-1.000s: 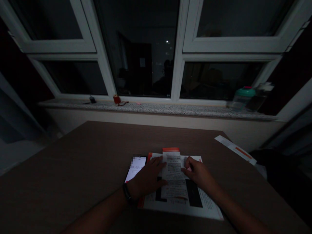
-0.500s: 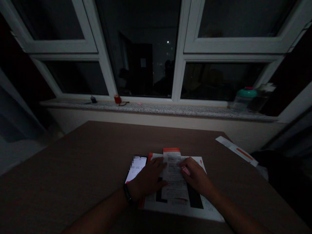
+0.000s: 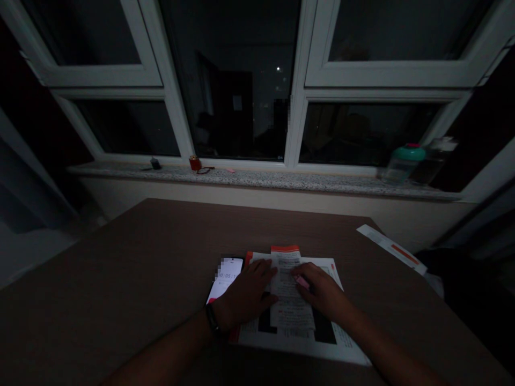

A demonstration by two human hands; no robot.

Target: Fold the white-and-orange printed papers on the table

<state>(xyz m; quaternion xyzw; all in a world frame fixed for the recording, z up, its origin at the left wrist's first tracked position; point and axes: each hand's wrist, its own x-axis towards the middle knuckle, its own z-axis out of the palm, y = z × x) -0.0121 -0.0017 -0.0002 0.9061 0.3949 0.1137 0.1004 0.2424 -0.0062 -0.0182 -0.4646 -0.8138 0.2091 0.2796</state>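
Observation:
A narrow printed paper strip (image 3: 287, 305) with an orange top edge lies on a larger printed sheet (image 3: 298, 346) that has dark blocks and an orange left edge. My left hand (image 3: 251, 289), with a dark band at the wrist, rests flat with fingers spread over the strip's left edge and the sheet. My right hand (image 3: 322, 289) is closed round a small pink object (image 3: 301, 282) at the strip's right side. Left of my left hand lies a lit phone (image 3: 225, 276) showing a timer, partly covered by that hand.
On the brown table (image 3: 140, 279), a white strip with an orange bar (image 3: 392, 249) lies at the right edge. The windowsill (image 3: 261, 179) beyond holds a red jar (image 3: 195, 163), a small dark bottle (image 3: 155, 163) and a teal-lidded container (image 3: 406, 161).
My right hand and the pink object have moved slightly left over the paper strip. The strip's lower end has shifted slightly right and looks flatter. My left hand stays almost in place.

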